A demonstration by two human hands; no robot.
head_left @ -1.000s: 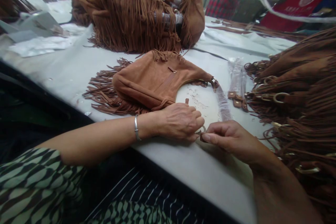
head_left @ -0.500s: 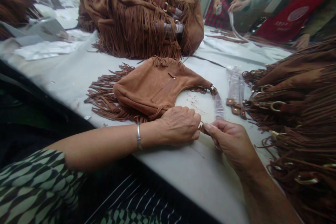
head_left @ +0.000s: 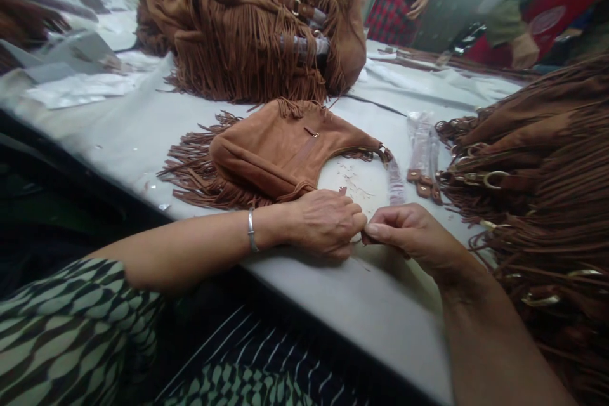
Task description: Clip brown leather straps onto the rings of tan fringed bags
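Observation:
A brown suede handbag (head_left: 271, 152) with long fringe lies on the table in front of me. My left hand (head_left: 328, 222) is closed over its near corner, and a bit of a metal ring seems to show by the fingertips. Between thumb and fingers, my right hand (head_left: 412, 231) pinches the dark brown leather end of a strap, right against my left fingers. From the bag's far corner the plastic-wrapped shoulder strap (head_left: 396, 181) runs back toward my right hand. My fingers hide exactly how ring and strap end meet.
Fringed bags (head_left: 247, 44) are heaped behind, and a stack of fringed brown pieces with metal rings (head_left: 537, 152) stands at the right. Plastic-wrapped straps (head_left: 421, 152) lie beside that stack. Thread scraps dot the white table (head_left: 304, 292). Co-workers stand across it.
Both hands stay at the same spot, with the grip at the strap end slightly shifted and a small tab now showing above my left hand. Across the table, a co-worker's hands have parted from a pale strip.

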